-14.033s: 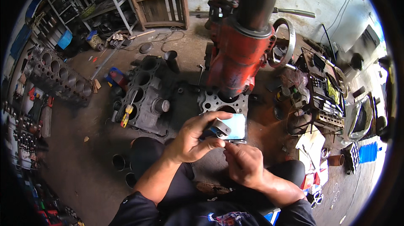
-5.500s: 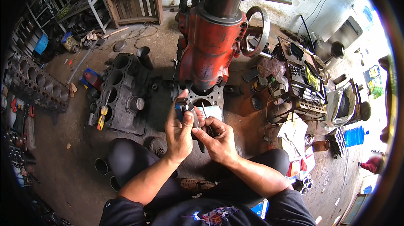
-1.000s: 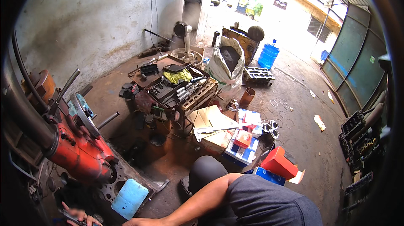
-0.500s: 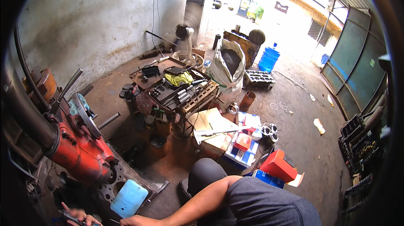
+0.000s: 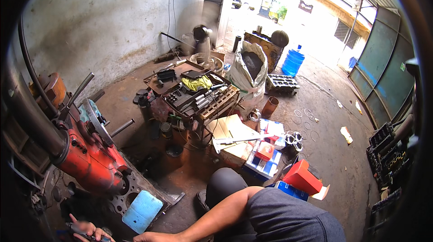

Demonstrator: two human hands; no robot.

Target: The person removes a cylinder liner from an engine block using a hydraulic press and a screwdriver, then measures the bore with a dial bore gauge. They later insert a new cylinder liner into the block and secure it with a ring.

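My left hand (image 5: 90,231) is at the bottom left edge, its fingers bent round a dark and silvery metal tool (image 5: 76,228) whose kind I cannot make out. Beside it, my right hand (image 5: 155,237) is cut off by the lower edge. Its fingers look closed, with a thin tip showing just to their left; what they hold is hidden. A scuffed light-blue rectangular pad or plate (image 5: 142,211) lies just above my hands, on a flat metal engine block face with round holes (image 5: 121,203). Over that block stands a red machine (image 5: 92,163) with a thick steel column.
A tool-laden metal stand (image 5: 216,111) is ahead, with a yellow-green cloth (image 5: 197,83). Right of it, a large caliper (image 5: 239,140) lies across cardboard and boxes. An open red box (image 5: 301,177), metal rings (image 5: 309,115), a white sack (image 5: 248,79) and a blue water jug (image 5: 293,63) stand or lie on the floor.
The whole view has shifted slightly, so everything sits a little further right. Both hands stay low beside the blue pad, with the tool still in my left hand.
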